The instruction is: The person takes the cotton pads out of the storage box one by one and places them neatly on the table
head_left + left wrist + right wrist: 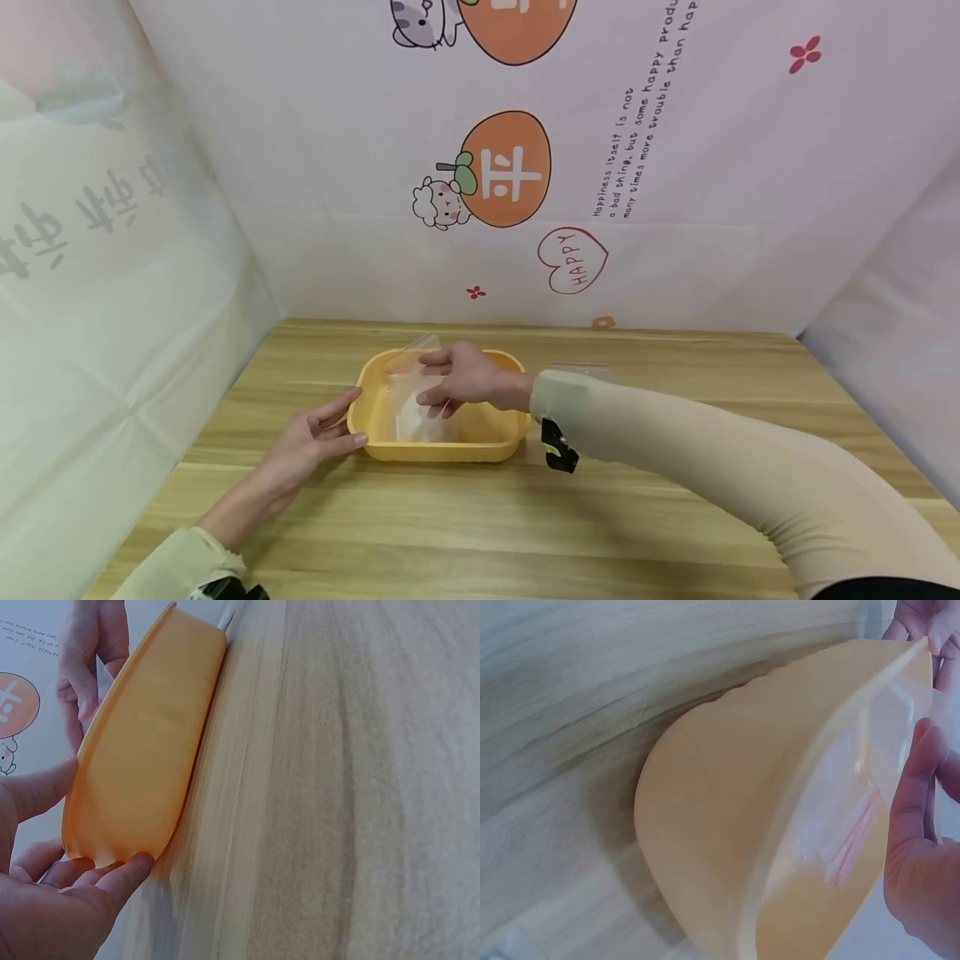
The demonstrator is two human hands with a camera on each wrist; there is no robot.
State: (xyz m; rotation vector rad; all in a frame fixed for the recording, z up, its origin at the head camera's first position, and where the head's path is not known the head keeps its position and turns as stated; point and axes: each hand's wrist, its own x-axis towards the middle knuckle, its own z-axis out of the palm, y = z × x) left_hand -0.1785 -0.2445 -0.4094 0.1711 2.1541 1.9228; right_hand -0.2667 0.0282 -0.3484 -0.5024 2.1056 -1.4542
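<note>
A yellow plastic basin [442, 452] sits on the wooden table. At its left end my left hand [303, 454] grips it, thumb and fingertips against the rim and wall. Over the basin, my right hand [476, 375] reaches in from the right and holds a clear zip bag [405, 387] at its fingertips. Something white shows low in the bag, and its upper edge rises above the back rim. In the right wrist view, clear plastic with a red zip line [855, 836] shows inside the basin. The right forearm covers part of the table behind it.
Another clear zip bag [581, 367] with a reddish strip lies on the table, partly hidden behind the right sleeve [675, 433]. A printed white cloth [360, 208] hangs along the table's back edge, with more cloth at both sides.
</note>
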